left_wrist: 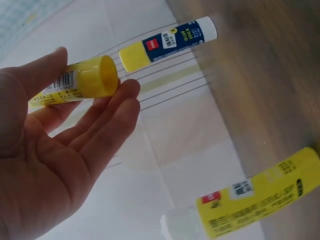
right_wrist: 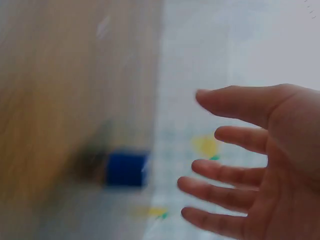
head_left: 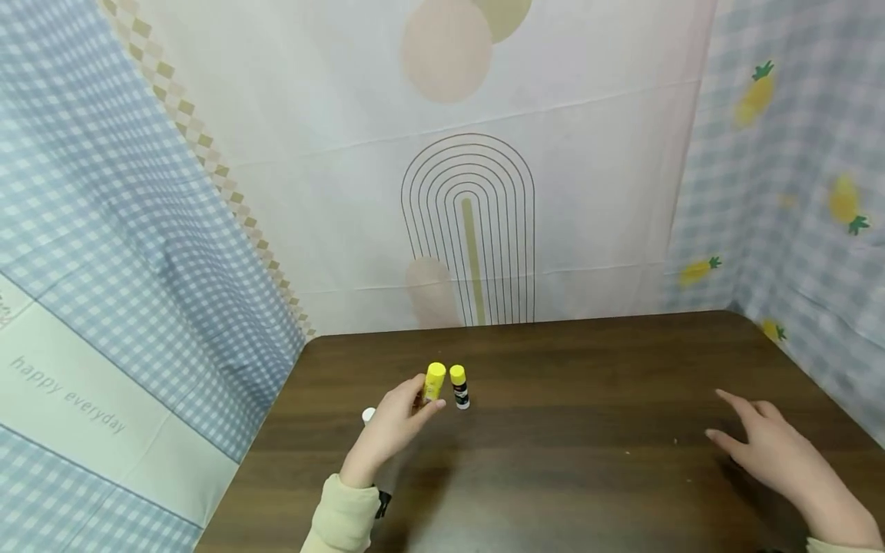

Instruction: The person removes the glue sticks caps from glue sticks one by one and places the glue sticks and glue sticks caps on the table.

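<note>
My left hand (head_left: 390, 422) holds a yellow glue stick (head_left: 434, 380) between thumb and fingers, raised over the brown table. In the left wrist view a barcode shows on the side of this yellow glue stick (left_wrist: 75, 80). Just to its right stands an upright glue stick (head_left: 459, 388) with a dark blue label, yellow cap and white base. On the other side, mostly behind the left hand, is a yellow glue bottle (left_wrist: 257, 195) with a white cap (head_left: 369, 415). My right hand (head_left: 781, 453) hovers over the table's right side, fingers spread and holding nothing.
A blurred blue object (right_wrist: 126, 169) appears on the table side in the right wrist view. The brown table (head_left: 567, 461) meets a pale patterned cloth (head_left: 594, 192) at its back edge. Checked curtains (head_left: 173, 253) hang along the left and right sides.
</note>
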Action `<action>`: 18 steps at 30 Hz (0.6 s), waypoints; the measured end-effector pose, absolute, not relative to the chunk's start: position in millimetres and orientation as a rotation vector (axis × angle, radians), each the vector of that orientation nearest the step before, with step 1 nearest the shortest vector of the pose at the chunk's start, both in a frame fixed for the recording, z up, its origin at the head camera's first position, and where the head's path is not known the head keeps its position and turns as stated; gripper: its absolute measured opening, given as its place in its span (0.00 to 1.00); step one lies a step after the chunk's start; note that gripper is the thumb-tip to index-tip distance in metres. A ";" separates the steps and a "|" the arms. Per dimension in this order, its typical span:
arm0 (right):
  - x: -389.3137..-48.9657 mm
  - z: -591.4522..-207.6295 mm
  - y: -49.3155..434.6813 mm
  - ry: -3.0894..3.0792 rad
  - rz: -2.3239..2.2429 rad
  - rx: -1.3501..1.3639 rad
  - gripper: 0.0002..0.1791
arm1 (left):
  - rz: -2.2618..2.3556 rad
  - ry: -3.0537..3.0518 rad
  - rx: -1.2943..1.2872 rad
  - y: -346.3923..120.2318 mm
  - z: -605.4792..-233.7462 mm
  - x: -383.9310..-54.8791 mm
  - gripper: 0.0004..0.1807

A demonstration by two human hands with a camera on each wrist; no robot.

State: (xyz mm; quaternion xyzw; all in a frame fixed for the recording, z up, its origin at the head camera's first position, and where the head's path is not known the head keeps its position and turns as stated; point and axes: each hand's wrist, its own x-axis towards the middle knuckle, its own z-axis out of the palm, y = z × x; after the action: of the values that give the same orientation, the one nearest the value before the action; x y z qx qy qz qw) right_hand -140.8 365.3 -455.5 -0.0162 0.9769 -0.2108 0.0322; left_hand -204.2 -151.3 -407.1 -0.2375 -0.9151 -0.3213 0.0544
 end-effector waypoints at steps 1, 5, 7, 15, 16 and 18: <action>-141.1 -448.0 355.8 3.040 -0.671 -0.074 0.46 | -0.933 -2.778 -0.719 -149.9 -406.1 -203.5 0.10; -139.7 -421.6 306.2 3.168 -0.804 -0.276 0.32 | -0.795 -2.748 -0.716 -138.2 -401.4 -199.5 0.12; -138.4 -411.0 278.1 3.193 -0.892 -0.375 0.27 | -0.745 -2.720 -0.741 -129.8 -398.2 -196.2 0.13; -142.8 -394.6 181.8 3.017 -1.331 -0.796 0.21 | -0.399 -2.527 -0.869 -98.4 -392.9 -180.3 0.16; -144.0 -395.8 174.4 3.000 -1.372 -0.838 0.22 | -0.356 -2.502 -0.885 -95.2 -393.1 -178.7 0.17; -146.8 -398.9 163.1 2.966 -1.438 -0.894 0.22 | -0.284 -2.458 -0.921 -89.7 -393.6 -175.5 0.17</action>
State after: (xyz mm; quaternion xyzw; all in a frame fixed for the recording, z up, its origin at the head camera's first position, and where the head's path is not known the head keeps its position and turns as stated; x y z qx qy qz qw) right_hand -146.8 163.1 -398.9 -0.2592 0.8603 -0.4171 -0.1366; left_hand -175.5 -89.7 -393.6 -0.3377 -0.9020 -0.1040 0.2480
